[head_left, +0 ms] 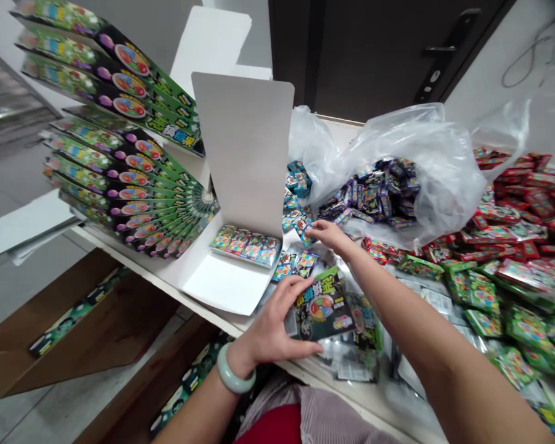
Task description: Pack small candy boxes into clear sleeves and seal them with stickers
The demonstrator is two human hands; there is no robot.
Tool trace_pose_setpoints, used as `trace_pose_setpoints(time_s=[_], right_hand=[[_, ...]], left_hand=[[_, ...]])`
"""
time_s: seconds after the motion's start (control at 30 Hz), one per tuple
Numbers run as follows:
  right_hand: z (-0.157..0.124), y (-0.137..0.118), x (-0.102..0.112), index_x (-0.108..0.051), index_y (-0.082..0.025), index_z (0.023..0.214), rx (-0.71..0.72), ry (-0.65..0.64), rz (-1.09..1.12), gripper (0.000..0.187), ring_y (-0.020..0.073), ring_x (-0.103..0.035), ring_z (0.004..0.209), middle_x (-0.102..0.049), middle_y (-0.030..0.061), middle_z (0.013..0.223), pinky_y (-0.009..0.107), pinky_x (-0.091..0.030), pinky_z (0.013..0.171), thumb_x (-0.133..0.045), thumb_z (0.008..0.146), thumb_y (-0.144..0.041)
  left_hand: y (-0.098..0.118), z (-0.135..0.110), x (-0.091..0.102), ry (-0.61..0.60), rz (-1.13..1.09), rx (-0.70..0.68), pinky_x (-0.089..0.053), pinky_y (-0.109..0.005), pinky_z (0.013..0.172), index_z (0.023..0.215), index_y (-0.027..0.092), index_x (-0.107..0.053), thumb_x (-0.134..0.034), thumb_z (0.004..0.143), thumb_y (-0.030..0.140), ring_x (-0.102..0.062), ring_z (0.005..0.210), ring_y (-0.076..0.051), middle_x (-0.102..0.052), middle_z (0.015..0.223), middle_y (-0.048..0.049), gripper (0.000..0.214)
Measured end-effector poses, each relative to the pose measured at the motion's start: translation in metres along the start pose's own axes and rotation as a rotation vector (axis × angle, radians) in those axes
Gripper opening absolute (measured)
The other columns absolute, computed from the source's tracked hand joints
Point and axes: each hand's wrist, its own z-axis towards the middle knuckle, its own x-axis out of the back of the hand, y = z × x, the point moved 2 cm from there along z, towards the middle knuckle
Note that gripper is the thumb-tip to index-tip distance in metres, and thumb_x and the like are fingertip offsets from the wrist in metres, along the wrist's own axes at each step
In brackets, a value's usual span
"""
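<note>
Our left hand (277,320) spans the black pack (324,308) just inside the desk's (361,398) near edge, fingers along one side and thumb along the near one. The grip is wide yet closed on the pack, which probably holds it steady, printed side up, above the clear wrap (357,369). Our right hand (326,235) reaches towards the far edge, thumb and fingertips pinched nearly together on a blue packet (306,237); so narrow a hold suits a thing that small.

The white box (222,290) stands open at the near edge, left of our hands, its lid (245,148) upright, which likely leaves its inside in easy reach. A row of small packs (245,245) lies in it at the lid's foot.

Fanned boxes (136,209) fill the desk's left end. Towards the far edge, a plastic bag (444,179) lies around purple packets (370,191), seemingly to contain them. Red packets (536,197) and green packets (483,293) spread loose over the right end.
</note>
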Motion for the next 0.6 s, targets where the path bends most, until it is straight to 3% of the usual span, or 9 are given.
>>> trace_pose_setpoints(time_s=[0.17,0.27,0.33,0.47,0.6], right_hand=[[-0.058,0.016,0.051,-0.057,-0.021,0.09,0.219,0.062,0.104,0.015,0.0174,-0.063,0.086,-0.067,0.0025,0.093,0.032,-0.052,0.077,-0.06,0.076,-0.027],[-0.099,0.043,0.07,-0.06,-0.02,0.088,0.503,0.118,-0.113,0.016,0.0217,-0.06,0.094,-0.063,0.0063,0.095,0.039,-0.051,0.083,-0.057,0.074,-0.014],[-0.122,0.065,0.075,-0.062,-0.019,0.092,0.616,0.082,-0.327,0.027,0.0234,-0.058,0.1,-0.061,0.0096,0.101,0.043,-0.049,0.089,-0.05,0.073,-0.005],[-0.156,0.093,0.082,-0.065,-0.02,0.103,0.656,-0.057,-0.468,0.04,0.0252,-0.051,0.122,-0.06,0.0116,0.118,0.047,-0.044,0.099,-0.041,0.078,-0.001],[-0.177,0.093,0.085,-0.055,-0.018,0.127,0.509,0.095,-0.549,0.04,0.0301,-0.041,0.133,-0.052,0.0165,0.136,0.054,-0.035,0.108,-0.047,0.087,-0.016]], left_hand=[[0.0,-0.001,0.007,0.052,0.054,-0.025,-0.036,-0.052,0.109,0.145,0.027,-0.033,-0.077,0.069,0.053,-0.043,0.128,-0.034,-0.042,0.136,-0.0127,0.092],[-0.002,0.001,0.01,0.108,0.085,-0.005,-0.037,-0.051,0.109,0.144,0.027,-0.036,-0.075,0.071,0.052,-0.044,0.127,-0.033,-0.044,0.135,-0.0118,0.086],[-0.003,0.005,0.01,0.136,0.088,0.018,-0.036,-0.051,0.109,0.142,0.026,-0.039,-0.074,0.072,0.053,-0.044,0.127,-0.033,-0.046,0.134,-0.0115,0.083],[-0.002,0.012,0.004,0.143,0.108,0.063,-0.037,-0.049,0.109,0.14,0.023,-0.042,-0.074,0.073,0.051,-0.045,0.127,-0.033,-0.048,0.132,-0.0119,0.079],[0.004,0.017,-0.002,0.113,0.169,0.077,-0.037,-0.05,0.11,0.14,0.023,-0.043,-0.076,0.07,0.05,-0.045,0.127,-0.033,-0.048,0.132,-0.0114,0.082]])
